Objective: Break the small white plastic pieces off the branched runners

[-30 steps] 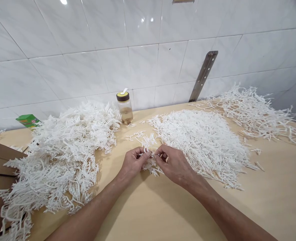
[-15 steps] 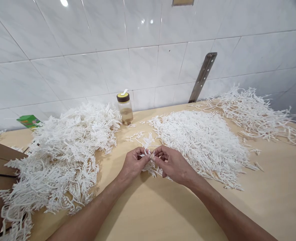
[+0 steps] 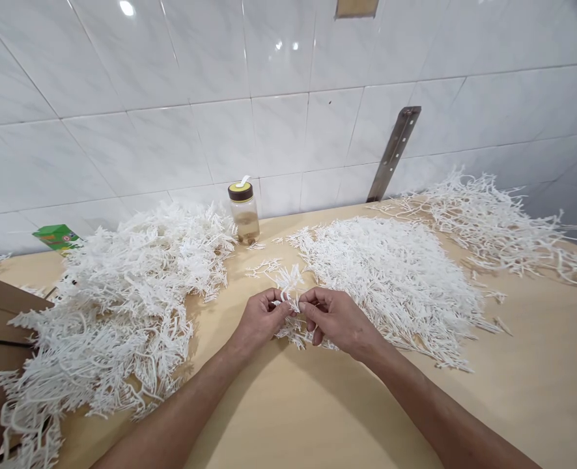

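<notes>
Close together above the table, both hands work on a white branched plastic sprig. My left hand pinches its lower part between thumb and fingers. From the other side, the thumb and forefinger of my right hand close on the sprig's small tips. Loose white bits lie beneath the hands. Just right of them spreads a broad pile of small white pieces. A taller heap of white feathery sprigs stands left of my left hand.
Bare white stems lie tangled at the back right. A lidded bottle of brownish liquid stands near the tiled wall. A metal bracket leans there. At left are a green packet and a cardboard box.
My right hand's fingertips have shifted slightly right, away from the left ones. The sprig's top fans out a little more. My left hand has hardly moved.
</notes>
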{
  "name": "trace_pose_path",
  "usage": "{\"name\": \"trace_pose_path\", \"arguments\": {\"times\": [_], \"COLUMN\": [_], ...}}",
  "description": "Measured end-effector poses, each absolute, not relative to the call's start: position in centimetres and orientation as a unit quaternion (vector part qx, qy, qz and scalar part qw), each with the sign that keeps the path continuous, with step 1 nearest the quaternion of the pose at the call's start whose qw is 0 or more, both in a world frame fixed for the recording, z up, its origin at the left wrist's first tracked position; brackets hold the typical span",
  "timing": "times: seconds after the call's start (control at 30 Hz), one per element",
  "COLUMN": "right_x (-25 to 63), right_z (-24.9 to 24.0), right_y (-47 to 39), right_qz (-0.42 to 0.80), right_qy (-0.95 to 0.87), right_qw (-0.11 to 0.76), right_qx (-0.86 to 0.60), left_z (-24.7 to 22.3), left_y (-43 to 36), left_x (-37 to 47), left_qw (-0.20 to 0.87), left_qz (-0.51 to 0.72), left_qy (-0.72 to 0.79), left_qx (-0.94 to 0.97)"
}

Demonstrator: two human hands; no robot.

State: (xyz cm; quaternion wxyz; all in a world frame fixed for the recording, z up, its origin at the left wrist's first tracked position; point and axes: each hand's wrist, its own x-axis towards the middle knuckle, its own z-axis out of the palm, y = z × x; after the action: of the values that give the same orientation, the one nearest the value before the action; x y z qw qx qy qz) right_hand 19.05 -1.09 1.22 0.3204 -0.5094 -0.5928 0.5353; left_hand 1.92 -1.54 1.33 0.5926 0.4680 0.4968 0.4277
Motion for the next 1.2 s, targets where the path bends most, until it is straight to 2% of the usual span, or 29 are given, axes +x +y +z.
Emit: {"name": "trace_pose_path", "arguments": {"times": [0.37, 0.83, 1.03, 1.2], "right_x": [19.3, 18.7, 18.5, 17.9], "right_z": [0.5, 1.7, 1.3, 0.7], "right_y": [-0.6, -1.3, -1.6, -1.9], "right_qz": [0.584, 0.526, 0.436, 0.255], "right_qy": [-0.571, -0.605, -0.672, -0.757], "right_qw": [0.325, 0.301, 0.288, 0.316], "right_qx": [-0.477, -0.517, -0.524, -0.512], "left_z": [1.6, 1.4, 1.2, 0.7], "left_y": [-1.4, -1.4, -1.5, -1.5], "left_x": [1.6, 1.5, 1.8, 2.3], "left_qw": [0.616, 0.633, 0.598, 0.57], "left_qz": [0.4, 0.39, 0.407, 0.435], "left_qy": [0.485, 0.487, 0.507, 0.514], "left_qx": [0.474, 0.459, 0.469, 0.47]}}
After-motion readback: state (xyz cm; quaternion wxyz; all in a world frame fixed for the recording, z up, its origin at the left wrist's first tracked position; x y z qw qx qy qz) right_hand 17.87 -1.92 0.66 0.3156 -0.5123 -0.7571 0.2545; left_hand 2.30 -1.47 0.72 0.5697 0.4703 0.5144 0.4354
